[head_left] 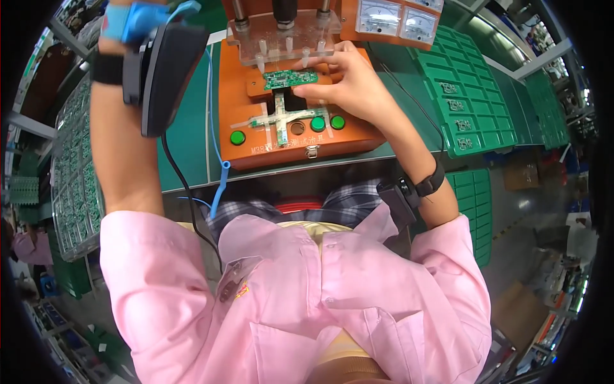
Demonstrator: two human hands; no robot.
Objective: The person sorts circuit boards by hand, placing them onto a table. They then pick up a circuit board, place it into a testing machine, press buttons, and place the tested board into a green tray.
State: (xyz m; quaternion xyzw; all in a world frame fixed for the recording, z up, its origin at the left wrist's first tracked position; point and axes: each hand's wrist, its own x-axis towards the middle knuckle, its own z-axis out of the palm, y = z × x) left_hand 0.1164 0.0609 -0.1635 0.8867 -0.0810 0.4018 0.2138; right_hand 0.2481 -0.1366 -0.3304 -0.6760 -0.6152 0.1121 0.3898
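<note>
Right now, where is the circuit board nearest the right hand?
In the head view's upper centre, the circuit board is over the orange box, at the right hand, pictured below the clear plate.

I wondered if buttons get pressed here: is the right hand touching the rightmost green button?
Apart: the head view shows a strip of the orange box between the right hand and the rightmost green button.

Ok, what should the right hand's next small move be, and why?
Probably nudge the green circuit board flat with the right hand: its thumb and finger are at the board's right end, the clear plate sits above, and whether the board is seated can't be told here.
</note>
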